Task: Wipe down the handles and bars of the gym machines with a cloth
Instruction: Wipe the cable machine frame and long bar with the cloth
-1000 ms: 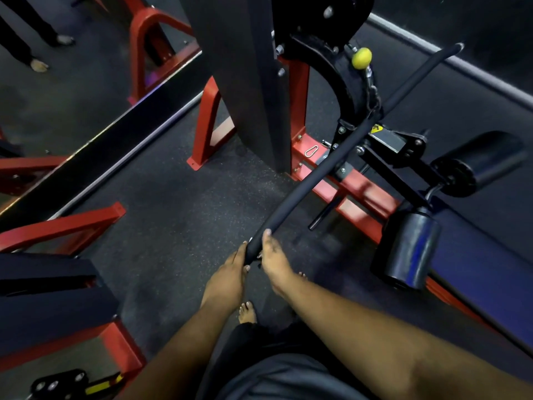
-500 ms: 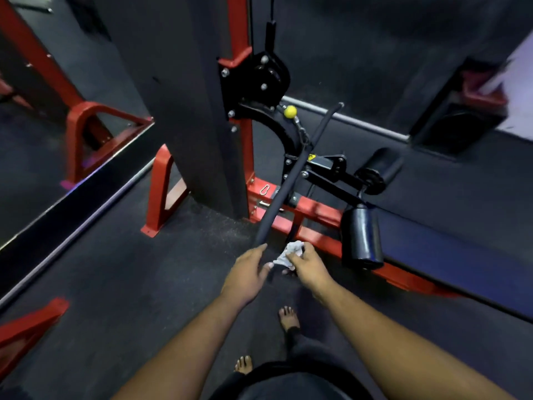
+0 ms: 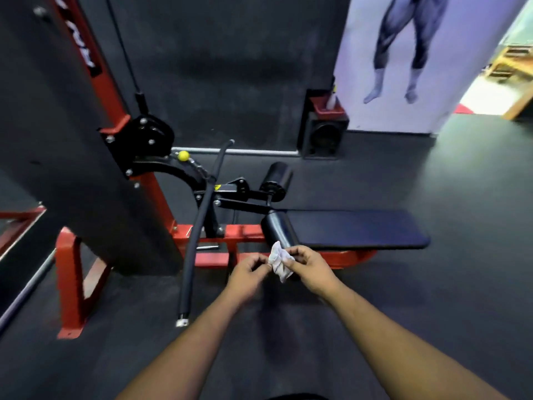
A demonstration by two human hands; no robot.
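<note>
A small crumpled white cloth [image 3: 279, 259] is held between my two hands in front of the red cable machine. My right hand [image 3: 311, 268] pinches its right side. The fingers of my left hand [image 3: 248, 274] pinch its left edge. The long black padded bar [image 3: 193, 246] hangs from the cable, slanting down to the left of my hands, its metal tip near the floor; neither hand touches it. Two black roller pads [image 3: 278, 230] and a dark bench pad [image 3: 354, 229] sit just beyond the cloth.
The red frame [image 3: 69, 281] and the dark weight-stack column [image 3: 57, 140] stand at left, with a mirror at the far left edge. A black speaker box [image 3: 324, 134] sits by the back wall. A wall poster is at upper right. Dark rubber floor lies to the right.
My hands have let go of the bar's end and moved right. The cloth now sits between both hands. The view has lifted and backed away from the machine.
</note>
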